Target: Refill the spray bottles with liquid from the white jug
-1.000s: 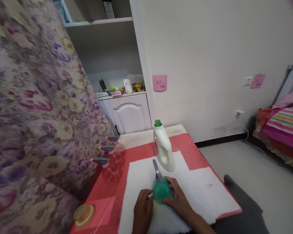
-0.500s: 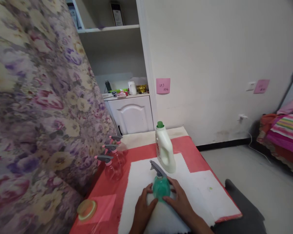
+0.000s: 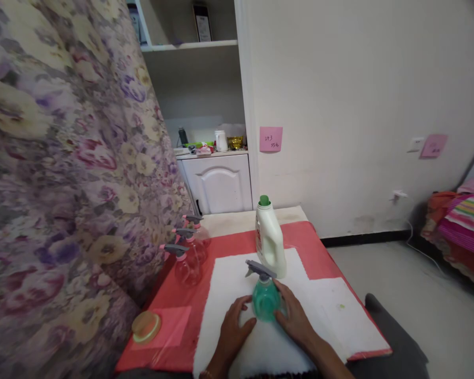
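A round green spray bottle with a grey trigger head (image 3: pixel 266 302) stands upright on the white cloth (image 3: pixel 327 300). My right hand (image 3: pixel 294 313) is curved round its right side, thumb and fingers against it. At its left, my left hand (image 3: pixel 235 323) has thumb and fingers spread, with a small gap between thumb and bottle; whether a fingertip touches is hard to tell. Just behind stands a large pale green jug (image 3: pixel 272 242) with a green piece in its neck.
Three clear pink spray bottles (image 3: pixel 188 268) with grey triggers stand at the left on the red table cover (image 3: pixel 217 245). A round lidded container (image 3: pixel 146 327) lies nearer, at the left edge. A floral curtain (image 3: pixel 82 184) hangs beside the table.
The green bottle has turned, so its trigger head points more to the left. My left hand has loosened from it. The whole view has shifted slightly.
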Demonstrator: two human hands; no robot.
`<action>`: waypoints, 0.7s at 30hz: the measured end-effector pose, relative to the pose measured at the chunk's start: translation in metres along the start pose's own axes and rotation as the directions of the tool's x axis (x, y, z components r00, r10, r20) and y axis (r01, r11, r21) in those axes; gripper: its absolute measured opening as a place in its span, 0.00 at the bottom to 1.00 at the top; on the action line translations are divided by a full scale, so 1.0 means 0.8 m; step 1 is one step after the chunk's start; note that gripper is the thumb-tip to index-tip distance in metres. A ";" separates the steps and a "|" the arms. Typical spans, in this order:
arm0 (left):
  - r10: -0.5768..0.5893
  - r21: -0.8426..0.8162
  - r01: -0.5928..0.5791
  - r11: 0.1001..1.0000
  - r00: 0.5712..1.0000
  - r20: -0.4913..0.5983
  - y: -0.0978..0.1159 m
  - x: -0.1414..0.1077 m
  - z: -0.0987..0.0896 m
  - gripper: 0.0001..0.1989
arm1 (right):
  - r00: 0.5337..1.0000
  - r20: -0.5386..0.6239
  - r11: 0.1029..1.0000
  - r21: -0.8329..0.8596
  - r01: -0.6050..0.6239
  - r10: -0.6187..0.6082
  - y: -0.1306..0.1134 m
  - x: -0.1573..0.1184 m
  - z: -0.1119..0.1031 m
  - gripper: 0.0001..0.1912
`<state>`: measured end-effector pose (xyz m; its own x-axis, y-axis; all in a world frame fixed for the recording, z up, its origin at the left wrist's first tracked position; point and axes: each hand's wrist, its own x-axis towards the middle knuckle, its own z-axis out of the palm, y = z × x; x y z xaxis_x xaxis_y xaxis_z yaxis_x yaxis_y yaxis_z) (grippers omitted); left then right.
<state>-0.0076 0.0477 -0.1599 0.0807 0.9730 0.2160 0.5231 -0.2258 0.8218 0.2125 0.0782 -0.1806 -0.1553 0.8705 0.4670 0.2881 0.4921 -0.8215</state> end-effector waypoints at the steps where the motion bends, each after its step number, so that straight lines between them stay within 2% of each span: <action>1: 0.003 0.003 -0.003 1.000 1.000 0.004 0.001 0.000 0.000 0.22 | 1.000 -0.010 1.000 -0.002 0.029 -0.029 -0.001 0.002 -0.004 0.32; 4: 0.011 0.014 -0.011 1.000 1.000 0.011 0.000 0.000 0.000 0.21 | 0.998 -0.037 0.999 0.003 0.043 -0.043 -0.006 0.006 -0.012 0.27; 7: 0.017 0.028 -0.018 0.999 1.000 0.022 -0.001 0.000 0.000 0.22 | 0.997 -0.067 0.998 0.039 -0.039 0.041 -0.011 0.002 -0.009 0.25; 9: 0.025 0.037 -0.026 0.999 0.999 0.031 -0.001 0.000 -0.001 0.22 | 0.993 -0.086 0.996 0.051 -0.078 0.082 -0.012 0.000 0.000 0.29; 12: 0.030 0.050 -0.031 0.998 0.999 0.033 0.000 -0.001 -0.001 0.20 | 0.986 -0.122 0.994 0.016 -0.109 0.110 -0.014 0.001 0.021 0.43; 14: 0.025 0.059 -0.026 0.998 0.999 0.026 0.001 -0.002 -0.001 0.19 | 0.976 -0.168 0.990 -0.013 -0.143 0.139 -0.017 0.005 0.035 0.48; 17: 0.017 0.070 -0.017 0.997 1.000 0.015 0.001 -0.002 -0.001 0.18 | 0.958 -0.224 0.981 -0.020 -0.190 0.181 -0.023 0.012 0.051 0.48; 21: -0.009 0.084 0.009 0.996 1.000 -0.003 -0.002 0.000 -0.001 0.16 | 0.944 -0.254 0.977 0.004 -0.215 0.209 -0.029 0.019 0.056 0.44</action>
<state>-0.0093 0.0480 -0.1610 0.0735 0.9749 0.2100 0.5933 -0.2120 0.7765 0.1612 0.0806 -0.1692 0.1538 0.9230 0.3527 0.3111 0.2935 -0.9039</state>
